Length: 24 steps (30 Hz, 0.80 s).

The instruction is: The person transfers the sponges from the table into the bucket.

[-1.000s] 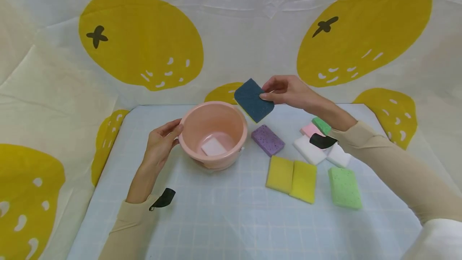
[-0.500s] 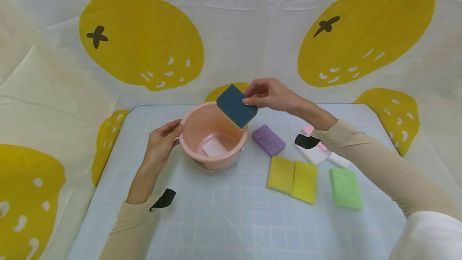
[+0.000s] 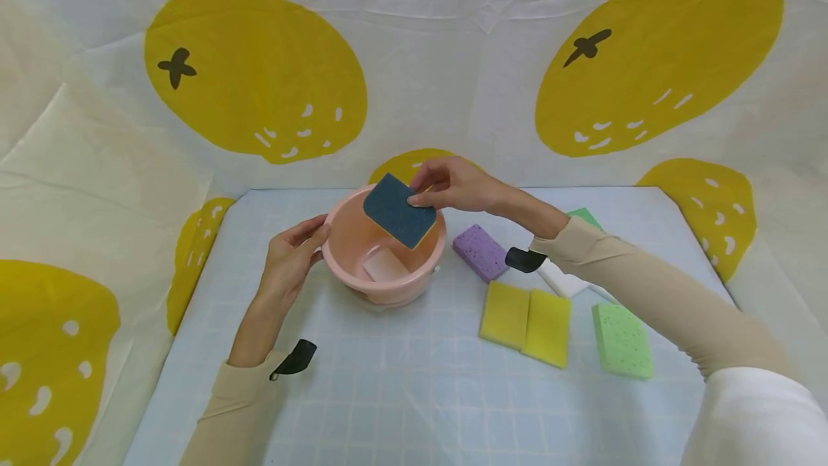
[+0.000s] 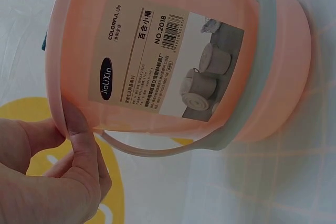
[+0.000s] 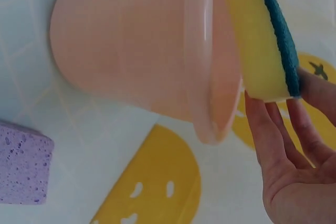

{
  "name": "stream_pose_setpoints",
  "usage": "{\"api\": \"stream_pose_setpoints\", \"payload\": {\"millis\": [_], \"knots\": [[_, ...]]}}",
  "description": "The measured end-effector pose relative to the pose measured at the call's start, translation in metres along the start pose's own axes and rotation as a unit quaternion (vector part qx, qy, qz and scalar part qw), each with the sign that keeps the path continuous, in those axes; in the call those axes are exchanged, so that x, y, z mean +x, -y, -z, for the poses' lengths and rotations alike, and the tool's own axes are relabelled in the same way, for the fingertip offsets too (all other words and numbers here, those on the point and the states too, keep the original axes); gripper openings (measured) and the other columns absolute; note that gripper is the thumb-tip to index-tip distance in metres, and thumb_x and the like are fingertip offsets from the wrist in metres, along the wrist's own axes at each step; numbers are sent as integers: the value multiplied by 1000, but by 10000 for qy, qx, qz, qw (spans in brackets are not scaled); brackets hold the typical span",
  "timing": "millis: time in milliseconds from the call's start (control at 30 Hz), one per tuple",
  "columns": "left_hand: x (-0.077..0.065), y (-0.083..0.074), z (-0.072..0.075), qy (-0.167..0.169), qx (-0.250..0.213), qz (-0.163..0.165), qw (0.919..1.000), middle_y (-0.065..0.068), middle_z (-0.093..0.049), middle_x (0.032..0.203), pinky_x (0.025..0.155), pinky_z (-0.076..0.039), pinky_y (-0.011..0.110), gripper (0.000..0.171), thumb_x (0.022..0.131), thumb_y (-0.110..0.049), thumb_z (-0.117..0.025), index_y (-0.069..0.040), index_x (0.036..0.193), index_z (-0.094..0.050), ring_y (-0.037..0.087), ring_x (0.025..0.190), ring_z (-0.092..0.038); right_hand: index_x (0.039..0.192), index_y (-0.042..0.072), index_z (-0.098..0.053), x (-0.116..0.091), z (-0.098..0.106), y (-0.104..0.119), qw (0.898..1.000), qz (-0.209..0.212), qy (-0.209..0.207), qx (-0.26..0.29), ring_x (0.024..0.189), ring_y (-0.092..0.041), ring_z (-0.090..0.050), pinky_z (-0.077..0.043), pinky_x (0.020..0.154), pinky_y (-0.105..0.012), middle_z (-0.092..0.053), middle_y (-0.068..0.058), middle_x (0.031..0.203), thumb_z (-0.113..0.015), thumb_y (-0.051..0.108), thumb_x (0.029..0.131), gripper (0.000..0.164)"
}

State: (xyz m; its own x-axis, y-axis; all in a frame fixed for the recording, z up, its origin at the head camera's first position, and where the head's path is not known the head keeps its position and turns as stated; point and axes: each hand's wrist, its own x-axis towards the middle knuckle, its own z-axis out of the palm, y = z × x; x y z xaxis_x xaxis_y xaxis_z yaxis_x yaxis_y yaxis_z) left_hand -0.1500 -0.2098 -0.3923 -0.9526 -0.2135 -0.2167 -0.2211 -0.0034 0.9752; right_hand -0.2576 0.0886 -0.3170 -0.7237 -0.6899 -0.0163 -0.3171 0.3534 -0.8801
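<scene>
A pink bucket (image 3: pixel 349 279) stands on the table, a label on its side and its handle hanging down in the left wrist view. My left hand (image 3: pixel 289 257) pinches the rim at its left, thumb on one side and fingers on the other. Over the bucket's mouth, my right hand (image 3: pixel 456 185) pinches a scrub sponge (image 3: pixel 397 211) by its right edge. The sponge's dark teal scouring side faces up in the head view; its yellow foam (image 5: pixel 257 40) shows in the right wrist view. Inside the bucket, a white sponge (image 3: pixel 385 265) lies on the bottom.
Right of the bucket lie a purple sponge (image 3: pixel 480 252), two yellow sponges (image 3: pixel 524 322) side by side and a light green sponge (image 3: pixel 622 340). White pieces (image 3: pixel 563 279) and a green piece (image 3: pixel 585 218) are partly hidden by the right sleeve. A lemon-print cloth (image 3: pixel 446 78) hangs behind.
My right hand has moved left and a little lower, carrying the scrub sponge from right of the bucket to over its mouth. My left hand has stayed on the rim.
</scene>
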Motion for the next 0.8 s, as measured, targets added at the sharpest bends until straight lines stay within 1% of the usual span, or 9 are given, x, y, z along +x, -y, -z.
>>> {"api": "stream_pose_setpoints", "payload": {"millis": [133,333,500,633,800], "knots": [[0,1,0,31,24,-30,10000,13,-58,139,84,-57,18,50,99,-25,-71,-2,142,-60,12,108,-62,108,2,-71,6,-9,-3,9998,131,109,-87,100,-23,-73,-60,85,-32,-74,-11,104,-80,11,91,21],[-2,0,1,56,33,-29,10000,13,-58,140,85,-57,18,51,99,-27,-71,-3,143,-60,12,110,-62,110,2,-70,13,-23,-6,9988,101,426,-227,100,-22,-71,-60,85,-32,-73,-8,105,-78,13,93,21],[-2,0,1,41,20,20,10000,12,-58,139,85,-57,18,51,99,-28,-71,-4,142,-60,11,109,-62,108,-2,-69,18,-33,-9,9975,196,637,-252,101,-23,-71,-60,87,-31,-72,-11,104,-78,8,92,21],[-1,-1,1,-19,65,86,9999,11,-59,139,86,-57,18,51,99,-29,-71,-5,142,-61,12,111,-62,108,-2,-70,23,-42,-11,9954,229,766,-518,100,-23,-71,-60,87,-29,-73,-11,104,-79,10,92,22],[1,1,1,-4,-5,59,10000,12,-60,138,85,-57,18,51,98,-27,-72,-4,142,-61,11,109,-63,107,-1,-68,28,-52,-11,9934,289,779,-786,97,-22,-69,-59,88,-28,-72,-11,103,-80,10,91,23]]}}
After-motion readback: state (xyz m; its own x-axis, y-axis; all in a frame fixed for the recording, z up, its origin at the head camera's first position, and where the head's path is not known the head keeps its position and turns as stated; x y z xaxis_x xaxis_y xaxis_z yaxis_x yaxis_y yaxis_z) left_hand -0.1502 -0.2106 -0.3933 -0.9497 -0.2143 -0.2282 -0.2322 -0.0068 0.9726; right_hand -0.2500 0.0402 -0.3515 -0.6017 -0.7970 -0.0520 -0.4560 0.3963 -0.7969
